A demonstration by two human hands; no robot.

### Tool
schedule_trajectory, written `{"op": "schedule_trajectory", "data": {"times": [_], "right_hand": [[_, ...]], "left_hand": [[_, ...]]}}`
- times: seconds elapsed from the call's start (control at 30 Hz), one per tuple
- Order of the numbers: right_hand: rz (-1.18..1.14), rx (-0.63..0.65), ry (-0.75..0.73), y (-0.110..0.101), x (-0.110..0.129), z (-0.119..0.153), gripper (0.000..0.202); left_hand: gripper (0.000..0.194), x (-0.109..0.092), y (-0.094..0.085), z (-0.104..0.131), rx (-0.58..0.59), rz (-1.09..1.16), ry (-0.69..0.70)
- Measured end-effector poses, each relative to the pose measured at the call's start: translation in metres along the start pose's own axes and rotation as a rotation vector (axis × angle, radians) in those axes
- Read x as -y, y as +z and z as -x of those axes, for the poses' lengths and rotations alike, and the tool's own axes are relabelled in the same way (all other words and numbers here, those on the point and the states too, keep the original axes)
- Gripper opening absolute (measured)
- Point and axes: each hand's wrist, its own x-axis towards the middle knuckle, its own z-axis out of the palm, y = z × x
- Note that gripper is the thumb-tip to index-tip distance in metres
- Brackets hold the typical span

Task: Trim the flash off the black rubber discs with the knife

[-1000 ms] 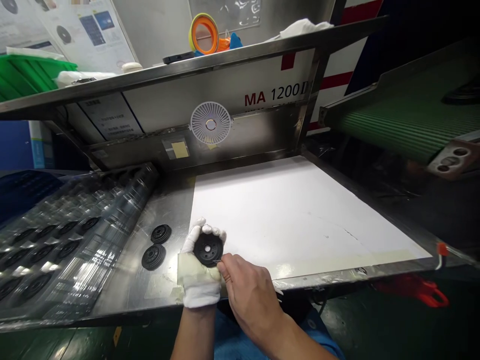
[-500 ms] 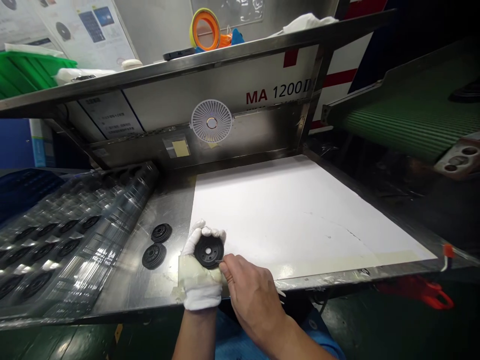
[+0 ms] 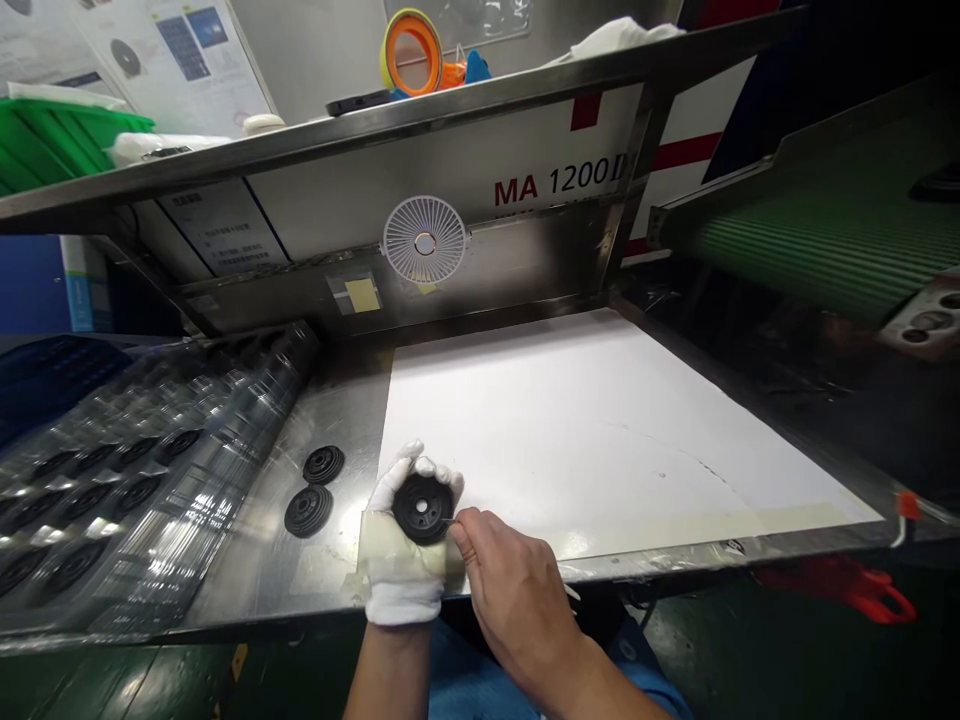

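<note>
My left hand [image 3: 401, 560], in a white glove with a pale wrap over the palm, is closed around a black ribbed plastic disc [image 3: 409, 503]. The disc's flat face and central hole are turned up toward me. My bare right hand [image 3: 517, 580] pinches a thin metal tool [image 3: 449, 520], whose tip meets the disc's lower right rim; most of the tool is hidden by the fingers. Left of the glove, a stepped black disc [image 3: 308, 511] lies on the metal table, touching or nearly touching another black disc [image 3: 324, 464].
A clear plastic tray [image 3: 217, 500] with several black discs in its pockets fills the left side. White paper [image 3: 585, 430] covers the table's right part. Behind stand a small white fan [image 3: 425, 240] and a metal shelf [image 3: 450, 103]. A green conveyor [image 3: 817, 240] is at right.
Both hands and the disc have shifted slightly right. The tool tip stays at the disc's rim, and the discs on the table have not moved.
</note>
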Motion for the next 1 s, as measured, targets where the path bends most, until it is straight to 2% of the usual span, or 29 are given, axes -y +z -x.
{"op": "schedule_trajectory", "data": {"times": [0.1,0.17,0.23,0.33,0.47,0.67,0.87,1.0], "right_hand": [[0.005,0.012,-0.017,0.004,0.006,0.002,0.023],[-0.001,0.028,-0.020,0.005,0.008,0.002,0.022],[-0.019,0.038,-0.024,0.004,0.006,0.002,0.021],[-0.034,0.041,-0.017,0.002,-0.001,0.002,0.023],[-0.020,0.032,0.011,0.000,-0.005,0.001,0.026],[-0.061,0.069,-0.029,0.004,0.007,0.007,0.025],[-0.193,0.152,0.038,-0.018,0.003,0.009,0.028],[-0.110,0.323,0.040,-0.037,-0.011,0.011,0.031]], "left_hand": [[0.007,0.002,0.003,-0.001,-0.079,0.024,0.043],[0.012,0.002,0.003,0.001,-0.096,0.009,0.090],[0.021,0.000,0.001,0.006,-0.062,-0.065,0.068],[0.032,-0.004,-0.004,0.011,0.035,-0.149,-0.043],[0.025,-0.003,-0.005,0.010,0.042,-0.113,0.021],[0.016,0.000,-0.003,0.005,0.012,-0.071,0.039],[0.015,-0.007,0.001,0.007,-0.055,-0.077,0.059],[0.016,-0.010,0.007,0.010,-0.069,-0.058,0.092]]}}
